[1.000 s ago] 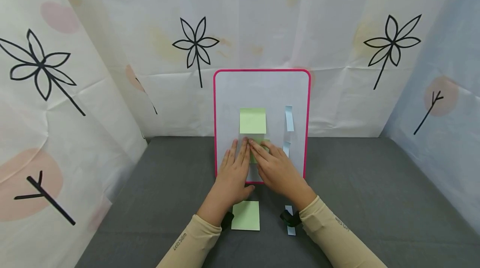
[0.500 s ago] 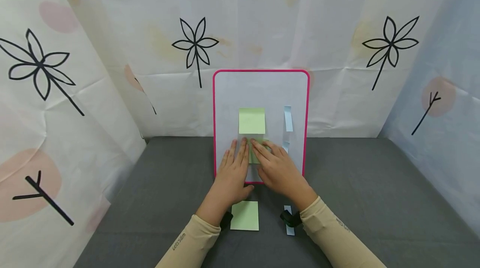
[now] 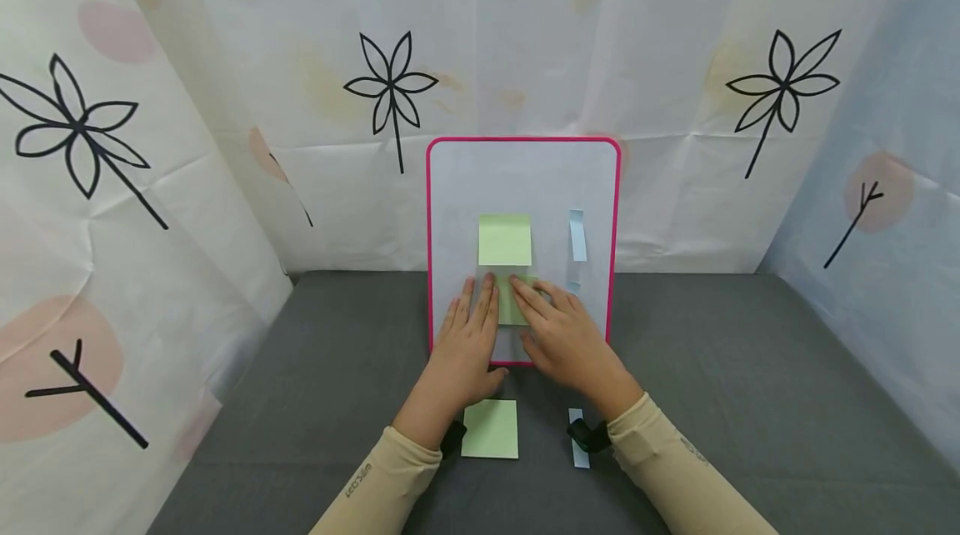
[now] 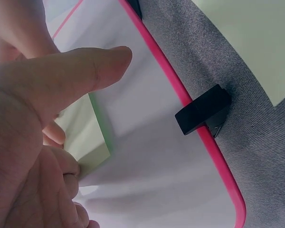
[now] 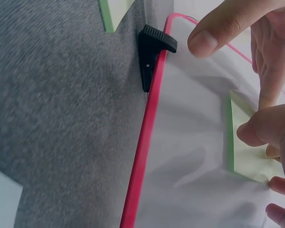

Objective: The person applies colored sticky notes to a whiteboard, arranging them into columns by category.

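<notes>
A green sticky note lies on the white board with the pink rim, below another green sticky note. My left hand rests its straight fingers along the lower note's left edge. Extended fingers of my right hand press on that same note near its top. Neither hand grips anything. In the left wrist view the lower note shows partly behind the fingers; the right wrist view shows its bottom edge standing slightly off the board.
Near the board's right side is a blue strip, with a second one mostly hidden by my right hand. On the grey cloth lie a green note pad and a blue strip. Black clips hold the board's lower rim.
My right hand has slid a little to the right across the lower green note, uncovering more of it. The left hand has stayed in place.
</notes>
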{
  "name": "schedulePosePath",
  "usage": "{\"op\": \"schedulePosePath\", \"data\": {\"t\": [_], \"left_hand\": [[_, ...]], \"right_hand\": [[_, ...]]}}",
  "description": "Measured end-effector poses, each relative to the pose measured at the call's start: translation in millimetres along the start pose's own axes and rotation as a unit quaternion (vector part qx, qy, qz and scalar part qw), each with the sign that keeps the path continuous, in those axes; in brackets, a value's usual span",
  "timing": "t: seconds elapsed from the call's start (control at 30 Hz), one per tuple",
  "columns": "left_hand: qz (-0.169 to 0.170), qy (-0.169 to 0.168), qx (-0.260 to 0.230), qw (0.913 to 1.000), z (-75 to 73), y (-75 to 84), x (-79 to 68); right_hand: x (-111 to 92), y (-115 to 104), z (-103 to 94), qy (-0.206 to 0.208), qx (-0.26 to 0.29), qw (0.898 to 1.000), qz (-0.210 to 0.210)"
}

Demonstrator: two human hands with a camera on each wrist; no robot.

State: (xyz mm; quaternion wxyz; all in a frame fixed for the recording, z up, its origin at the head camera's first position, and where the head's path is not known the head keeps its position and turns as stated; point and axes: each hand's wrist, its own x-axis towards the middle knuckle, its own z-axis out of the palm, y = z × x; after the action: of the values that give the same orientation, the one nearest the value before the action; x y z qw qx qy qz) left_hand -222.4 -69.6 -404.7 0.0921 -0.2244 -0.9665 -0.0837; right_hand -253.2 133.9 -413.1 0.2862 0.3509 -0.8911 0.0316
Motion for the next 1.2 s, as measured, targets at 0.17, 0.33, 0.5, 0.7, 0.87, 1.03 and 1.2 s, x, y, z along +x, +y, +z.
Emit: {"op": "schedulePosePath", "data": {"t": [0.17, 0.33, 0.5, 0.7, 0.87, 1.03, 1.2], "left_hand": [[0.002, 0.001, 0.000, 1.0000, 0.4, -0.6, 0.3], [0.002, 0.000, 0.004, 1.0000, -0.6, 0.1, -0.8], [-0.001, -0.003, 0.005, 1.0000, -1.1, 0.6, -1.2], [-0.002, -0.006, 0.005, 1.0000, -0.9, 0.5, -0.6], [-0.002, -0.008, 0.001, 1.0000, -0.4, -0.1, -1.5], [0.000, -0.002, -0.001, 1.0000, -0.9, -0.5, -2.1], [0.002, 0.003, -0.002, 1.0000, -1.4, -0.5, -1.6]], "right_hand": [[-3.4, 4.2, -0.5, 0.008, -0.004, 1.000, -0.003], [-5.5, 6.2, -0.2, 0.013, -0.005, 1.000, -0.005], [-6.2, 8.4, -2.4, 0.015, -0.002, 1.000, -0.002], [-6.4, 10.7, -3.7, 0.024, -0.003, 1.000, -0.002], [-7.2, 12.0, -3.4, 0.036, -0.009, 0.999, -0.007], [-7.3, 15.2, -4.9, 0.035, -0.009, 0.999, -0.003], [-7.5, 18.4, -8.8, 0.027, -0.006, 1.000, 0.005]]}}
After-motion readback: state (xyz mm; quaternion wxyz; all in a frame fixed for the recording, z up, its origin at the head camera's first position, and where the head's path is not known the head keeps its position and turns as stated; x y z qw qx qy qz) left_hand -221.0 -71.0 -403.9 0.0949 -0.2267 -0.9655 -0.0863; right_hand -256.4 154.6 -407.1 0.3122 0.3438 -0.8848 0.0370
